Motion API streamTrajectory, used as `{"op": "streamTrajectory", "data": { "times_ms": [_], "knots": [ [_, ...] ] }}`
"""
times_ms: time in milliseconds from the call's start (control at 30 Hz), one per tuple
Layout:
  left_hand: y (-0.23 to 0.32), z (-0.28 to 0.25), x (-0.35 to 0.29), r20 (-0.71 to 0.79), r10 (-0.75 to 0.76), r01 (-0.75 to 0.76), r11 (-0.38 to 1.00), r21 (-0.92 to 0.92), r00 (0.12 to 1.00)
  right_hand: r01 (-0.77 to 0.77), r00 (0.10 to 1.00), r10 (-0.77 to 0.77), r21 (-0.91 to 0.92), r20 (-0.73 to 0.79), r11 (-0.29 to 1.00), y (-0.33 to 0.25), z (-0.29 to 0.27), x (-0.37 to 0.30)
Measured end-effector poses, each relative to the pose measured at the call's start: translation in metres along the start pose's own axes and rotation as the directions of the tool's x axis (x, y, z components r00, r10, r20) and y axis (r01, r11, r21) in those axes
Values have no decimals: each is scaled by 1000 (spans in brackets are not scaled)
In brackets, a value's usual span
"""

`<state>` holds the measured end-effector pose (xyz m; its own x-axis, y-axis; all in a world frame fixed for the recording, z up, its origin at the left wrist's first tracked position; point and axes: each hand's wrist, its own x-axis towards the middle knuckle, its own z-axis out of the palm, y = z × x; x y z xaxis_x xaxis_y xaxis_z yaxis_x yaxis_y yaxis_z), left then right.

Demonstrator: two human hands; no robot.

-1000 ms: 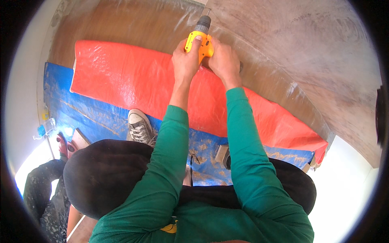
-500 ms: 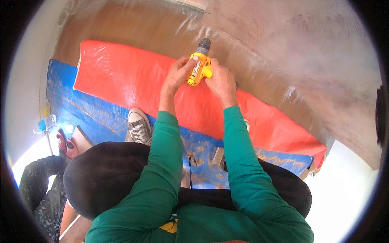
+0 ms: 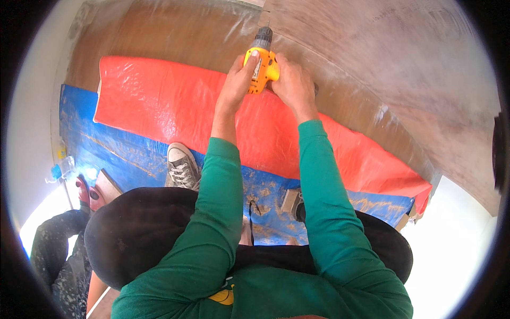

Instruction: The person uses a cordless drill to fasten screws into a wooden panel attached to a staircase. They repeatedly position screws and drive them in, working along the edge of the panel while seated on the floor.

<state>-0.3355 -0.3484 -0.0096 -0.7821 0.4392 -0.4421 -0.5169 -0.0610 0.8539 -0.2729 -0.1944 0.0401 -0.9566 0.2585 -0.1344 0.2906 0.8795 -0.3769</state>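
Blue sheeting (image 3: pixel 119 149) is overlapped by a red sheet (image 3: pixel 170 101); a yellow drill (image 3: pixel 261 74) is gripped by the right hand (image 3: pixel 294 85); its body is also clasped by the left hand (image 3: pixel 237 84).

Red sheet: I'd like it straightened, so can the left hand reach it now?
Probably yes: the red sheet spreads close below the left hand, with nothing visible between them. That hand holds the yellow drill, though, so it must likely let go first.
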Motion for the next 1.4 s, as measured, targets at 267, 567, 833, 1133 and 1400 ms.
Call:
{"op": "streamTrajectory", "data": {
  "times_ms": [267,567,833,1133,1400],
  "knots": [
    [16,6,20,-144,69,-37,975,218,987,-32,999,33,-28,40,999,-5,-5,26],
    [18,15,16,-195,73,-34,980,195,978,19,998,-15,50,-68,999,3,1,24],
    [14,11,13,-138,30,-25,999,42,990,-69,997,68,9,32,998,-3,-3,23],
    [14,5,16,-135,32,-30,999,15,990,-46,999,47,36,-17,998,-9,-1,25],
    [9,8,16,-125,-32,28,999,-37,992,-5,999,6,19,-38,1000,-2,2,29]
  ]
}}
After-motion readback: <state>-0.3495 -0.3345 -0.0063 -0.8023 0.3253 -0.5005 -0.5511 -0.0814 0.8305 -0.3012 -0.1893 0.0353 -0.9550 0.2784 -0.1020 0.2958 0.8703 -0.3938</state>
